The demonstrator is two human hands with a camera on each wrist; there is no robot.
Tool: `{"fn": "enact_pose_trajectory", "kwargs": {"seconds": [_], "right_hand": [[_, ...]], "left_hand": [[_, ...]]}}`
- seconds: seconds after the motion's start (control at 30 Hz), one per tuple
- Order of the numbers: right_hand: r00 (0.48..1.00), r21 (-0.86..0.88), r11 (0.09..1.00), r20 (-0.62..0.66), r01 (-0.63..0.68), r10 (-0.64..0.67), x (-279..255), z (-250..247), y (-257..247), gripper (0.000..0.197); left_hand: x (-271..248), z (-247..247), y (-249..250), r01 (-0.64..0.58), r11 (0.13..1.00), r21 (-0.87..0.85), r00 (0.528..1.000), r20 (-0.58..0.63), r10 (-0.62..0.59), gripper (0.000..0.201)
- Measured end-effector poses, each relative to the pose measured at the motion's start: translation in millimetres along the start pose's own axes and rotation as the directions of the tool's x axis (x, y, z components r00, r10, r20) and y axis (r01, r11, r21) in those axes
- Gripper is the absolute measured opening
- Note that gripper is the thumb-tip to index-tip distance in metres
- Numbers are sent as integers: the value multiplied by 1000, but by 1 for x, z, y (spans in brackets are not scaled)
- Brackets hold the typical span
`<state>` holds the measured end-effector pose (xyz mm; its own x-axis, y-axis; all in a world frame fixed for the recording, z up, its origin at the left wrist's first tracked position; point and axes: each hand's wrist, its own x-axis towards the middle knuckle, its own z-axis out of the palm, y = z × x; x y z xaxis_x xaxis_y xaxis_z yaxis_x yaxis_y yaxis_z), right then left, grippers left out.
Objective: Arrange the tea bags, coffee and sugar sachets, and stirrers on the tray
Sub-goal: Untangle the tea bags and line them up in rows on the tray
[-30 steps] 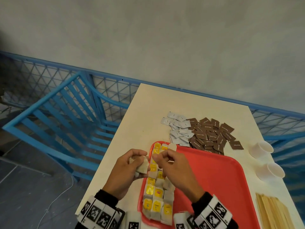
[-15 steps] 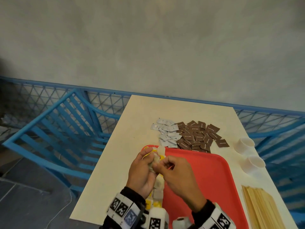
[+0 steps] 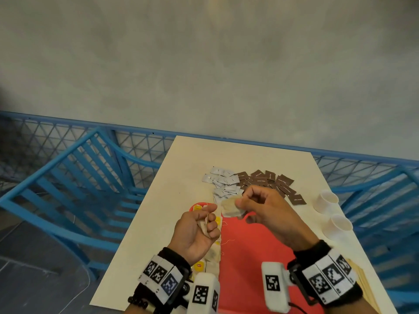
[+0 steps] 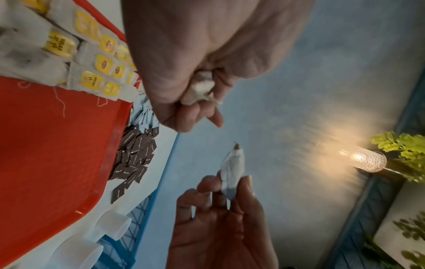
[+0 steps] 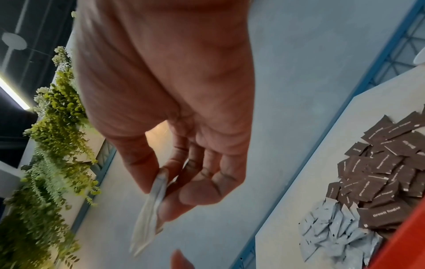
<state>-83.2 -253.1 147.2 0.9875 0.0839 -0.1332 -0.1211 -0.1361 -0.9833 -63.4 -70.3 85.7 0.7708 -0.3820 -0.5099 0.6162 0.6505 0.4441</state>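
Hands part above the red tray (image 3: 260,245): right hand (image 3: 267,214) now pinches one tea bag (image 3: 230,208), left hand (image 3: 196,232) clutches the rest, ready for placing.

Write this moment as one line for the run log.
left hand: holds tea bag | right hand: pinches tea bag | tray: tea bags in rows | sugar sachets: on table

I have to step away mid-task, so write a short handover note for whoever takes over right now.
Left hand grips a crumpled tea bag. Right hand pinches a flat tea bag above the red tray.
Done: rows of yellow-tagged tea bags along the tray's left edge.
Left: place both held bags; move the grey sachets and brown sachets, still piled on the table, and the wooden stirrers at the tray's right.
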Motion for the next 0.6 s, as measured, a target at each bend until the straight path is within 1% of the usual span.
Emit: {"fn": "enact_pose_trajectory", "kwargs": {"seconds": [0.03, 0.07, 0.1, 0.13, 0.2, 0.23, 0.27, 0.33, 0.4, 0.43, 0.5, 0.57, 0.6], "right_hand": [[1000, -1, 1000, 3, 3, -3, 1, -1, 0, 16], [1000, -4, 1000, 8, 9, -9, 1, -2, 0, 16], [1000, -11, 1000, 11, 18, -18, 2, -2, 2, 16], [999, -22, 999, 17, 29, -28, 2, -3, 3, 17], [998, -56, 998, 49, 43, -40, 3, -2, 6, 18], [997, -76, 996, 60, 46, -41, 2, -1, 7, 18], [997, -89, 995, 59, 49, -44, 2, 0, 8, 17], [996, -96, 992, 0, 87, -87, 1, 0, 11, 15], [973, -159, 967, -81, 201, -216, -3, -2, 12, 8], [957, -216, 942, -77, 259, -281, -6, -4, 14, 14], [937, -292, 893, 35, 341, -346, -13, -7, 16, 29], [916, -339, 851, 155, 400, -369, -19, -7, 17, 38], [896, -370, 816, 188, 444, -402, -19, -7, 19, 42]], "left_hand": [[-3, 4, 1, 4, 999, 44, 999, 44, -6, 21], [-6, 8, 2, 0, 995, 101, 996, 87, -9, 28], [-9, 11, 3, -13, 985, 171, 992, 127, -9, 35], [-11, 13, 3, -42, 963, 265, 988, 153, 0, 37], [-16, 17, 3, -117, 877, 466, 983, 180, 35, 35], [-17, 18, 2, -145, 838, 526, 982, 180, 57, 33], [-17, 18, 2, -162, 821, 547, 982, 172, 79, 34], [-15, 16, 4, -152, 849, 505, 986, 135, 97, 39], [-13, 14, 8, -120, 895, 429, 991, 104, 83, 39], [-14, 13, 10, -99, 908, 407, 993, 99, 64, 38], [-14, 10, 12, -67, 920, 387, 993, 115, 25, 41], [-16, 9, 13, -43, 925, 378, 990, 141, -12, 53], [-16, 9, 13, -25, 928, 371, 987, 154, -35, 56]]}}
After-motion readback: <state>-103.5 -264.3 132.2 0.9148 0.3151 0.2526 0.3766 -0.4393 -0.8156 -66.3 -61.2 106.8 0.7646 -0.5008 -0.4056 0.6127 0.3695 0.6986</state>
